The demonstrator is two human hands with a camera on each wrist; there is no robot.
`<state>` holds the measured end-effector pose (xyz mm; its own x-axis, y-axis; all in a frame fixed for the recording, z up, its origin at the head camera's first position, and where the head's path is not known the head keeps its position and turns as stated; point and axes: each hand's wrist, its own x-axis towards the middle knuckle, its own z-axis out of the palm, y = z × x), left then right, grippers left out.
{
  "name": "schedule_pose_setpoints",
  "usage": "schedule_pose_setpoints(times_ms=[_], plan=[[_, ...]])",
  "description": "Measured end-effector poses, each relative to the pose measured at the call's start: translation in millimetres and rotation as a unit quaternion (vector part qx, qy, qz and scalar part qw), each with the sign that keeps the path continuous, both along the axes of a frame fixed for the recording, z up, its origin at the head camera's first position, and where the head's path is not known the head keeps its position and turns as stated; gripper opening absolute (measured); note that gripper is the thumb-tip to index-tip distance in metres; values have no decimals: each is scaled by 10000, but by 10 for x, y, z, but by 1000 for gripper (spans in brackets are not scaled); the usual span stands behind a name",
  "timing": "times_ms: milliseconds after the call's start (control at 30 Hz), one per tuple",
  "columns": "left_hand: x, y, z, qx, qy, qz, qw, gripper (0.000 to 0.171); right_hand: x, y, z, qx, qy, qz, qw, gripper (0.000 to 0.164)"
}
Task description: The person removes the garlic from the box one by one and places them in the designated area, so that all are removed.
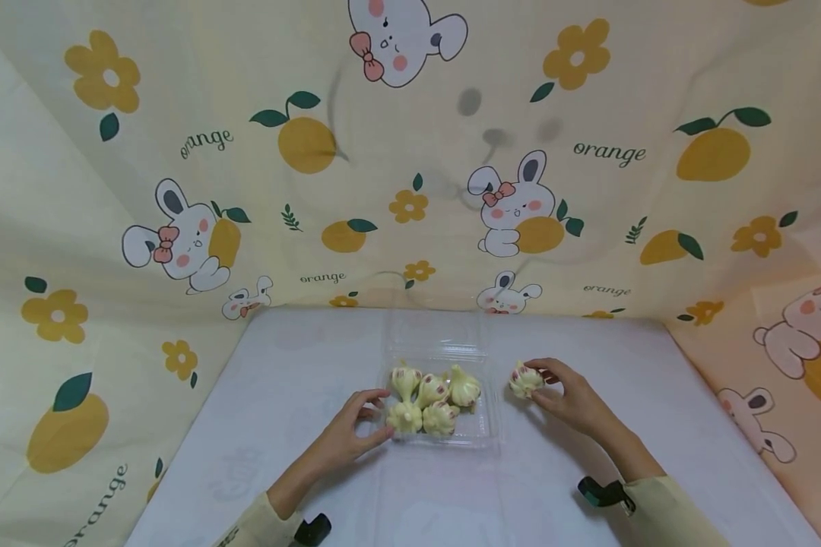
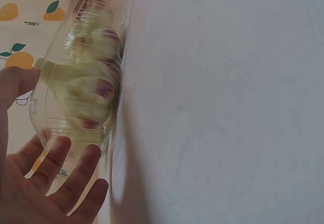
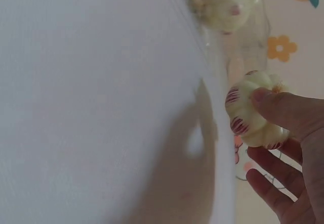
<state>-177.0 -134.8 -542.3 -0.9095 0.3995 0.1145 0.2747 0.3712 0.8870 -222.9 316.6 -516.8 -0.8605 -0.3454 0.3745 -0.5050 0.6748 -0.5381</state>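
Hands apart: my right hand [image 1: 575,399] pinches one garlic [image 1: 523,382] at the box's [image 1: 477,427] 3 o'clock; my left hand [image 1: 345,437], fingers spread, touches its 9 o'clock side. Five bulbs [image 1: 432,391] inside.

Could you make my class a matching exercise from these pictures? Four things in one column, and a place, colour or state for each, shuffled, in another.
Column one:
1. Left hand
2. Right hand
3. Clear box
4. Cloth

Column two:
A. Cream, with a printed pattern
B. Five garlic bulbs inside
C. At the box's left side
D. Holding one garlic bulb

Pairs: 1-C, 2-D, 3-B, 4-A
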Motion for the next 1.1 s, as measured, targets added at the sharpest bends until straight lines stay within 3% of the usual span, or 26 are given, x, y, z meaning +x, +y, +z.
schedule_pose_setpoints(times_ms=[133,567,767,1100], plan=[[3,1,3,7,20,-29,10000,64,-43,28,-38,93,-271,-64,9996,57],[12,8,17,-32,3,16,10000,64,-157,85,-135,174,-531,-87,9984,57],[9,3,20,-13,33,-2,10000,63,-163,100,-126,132,-313,2,9994,56],[24,5,22,-116,76,25,9999,65,-96,82,36,146,237,107,9996,60]])
